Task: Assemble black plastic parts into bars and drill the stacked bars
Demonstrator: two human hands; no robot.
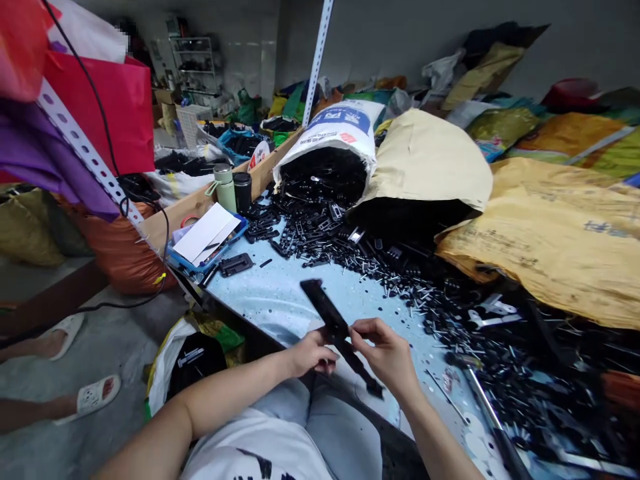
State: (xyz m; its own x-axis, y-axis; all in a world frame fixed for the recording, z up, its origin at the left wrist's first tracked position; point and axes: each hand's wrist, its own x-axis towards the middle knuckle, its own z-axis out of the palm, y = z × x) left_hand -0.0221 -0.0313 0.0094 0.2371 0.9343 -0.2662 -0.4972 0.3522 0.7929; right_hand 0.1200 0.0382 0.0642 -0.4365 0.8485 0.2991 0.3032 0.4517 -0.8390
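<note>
Head view: the left hand [311,355] grips a long black part [337,328] near its middle, fingers curled in, while the right hand [384,348] pinches its right edge between thumb and fingers. The part is held over the near edge of the desk [270,293], slanting from far left to near right. Loose metal pins and small dark pieces lie beyond it, thickening into a heap of black parts [320,233]. A flat black piece [237,265] sits on the left, just beside a blue tray [186,261] carrying white paper [207,233]. Behind the tray stand a green bottle [225,191] and a dark cup [243,192]. Along the back lie a white sack [345,123] and a cream sack [425,157], mouths facing the hands, with a tan sack [555,233] to the right. Near the right-hand corner rests a metal-shafted tool [483,397]. Left of the person, on the floor, an open sack [163,367] holds black pieces; another person's sandalled foot [97,399] shows farther left.
</note>
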